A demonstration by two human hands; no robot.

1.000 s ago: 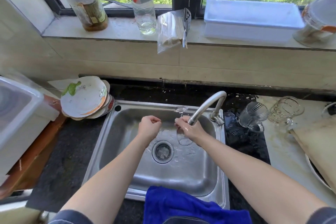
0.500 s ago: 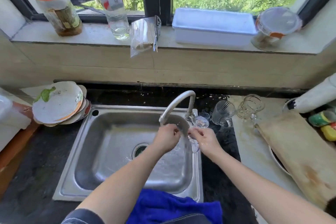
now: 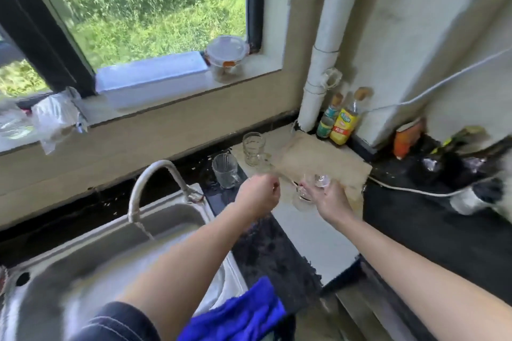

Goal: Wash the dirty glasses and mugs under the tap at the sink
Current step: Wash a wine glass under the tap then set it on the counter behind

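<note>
My right hand (image 3: pixel 329 199) holds a small clear stemmed glass (image 3: pixel 317 184) above the pale counter (image 3: pixel 310 232), right of the steel sink (image 3: pixel 97 263). My left hand (image 3: pixel 257 195) hovers just left of it with fingers curled, and nothing shows in it. Water runs from the curved tap (image 3: pixel 155 180) into the sink. A ribbed glass mug (image 3: pixel 225 170) stands on the dark counter behind my left hand. Behind that one stands a patterned glass mug (image 3: pixel 253 148).
A wooden cutting board (image 3: pixel 324 163) lies behind my right hand. Oil bottles (image 3: pixel 343 122) stand by a white pipe in the corner. A blue cloth (image 3: pixel 235 315) hangs over the sink's front edge. Boxes and a bag line the windowsill (image 3: pixel 249 69). A white cable crosses the black counter at right.
Both hands have left the water stream and moved right, out over the counter, my right hand carrying the glass. The camera has swung right, away from the sink.
</note>
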